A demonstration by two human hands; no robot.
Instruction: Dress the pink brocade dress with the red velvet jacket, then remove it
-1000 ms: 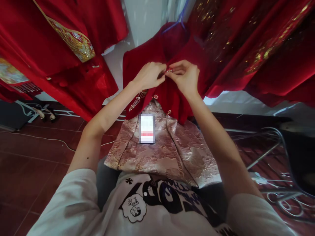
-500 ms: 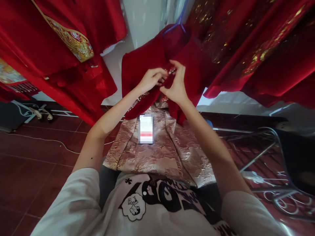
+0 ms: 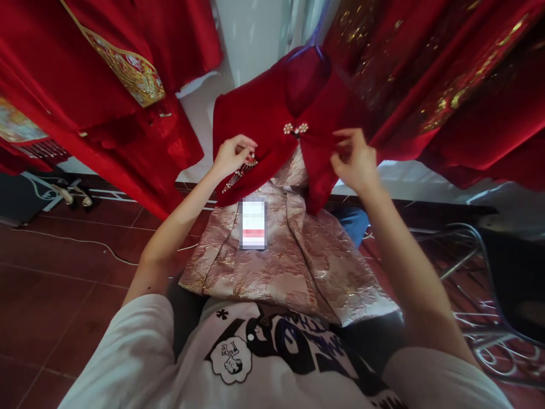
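Observation:
A dark red cape (image 3: 264, 108) hangs from a purple-blue hanger (image 3: 315, 38). A flower-shaped beaded clasp (image 3: 295, 129) joins its front edges at the chest. My left hand (image 3: 233, 154) is closed in a pinch at the top of a beaded tassel (image 3: 239, 174), which lies on the cape's left panel. By the right panel is my right hand (image 3: 356, 160), with thumb and index finger apart and the other fingers curled; nothing shows between them. Below the cape, a shiny pink-gold brocade garment (image 3: 272, 272) spreads over my lap, with a lit phone (image 3: 253, 224) on it.
Red embroidered garments (image 3: 128, 136) hang at the left, and sequined red ones (image 3: 451, 96) at the right. A black chair with a metal frame (image 3: 477, 233) stands at the right. Shoes (image 3: 74, 196) and a white cable (image 3: 106, 250) are on the tiled floor at the left.
Both hands have moved apart from the middle of the cape, my left to the tassel, my right to the right panel. The clasp is now uncovered and the cape's front hangs wider below it.

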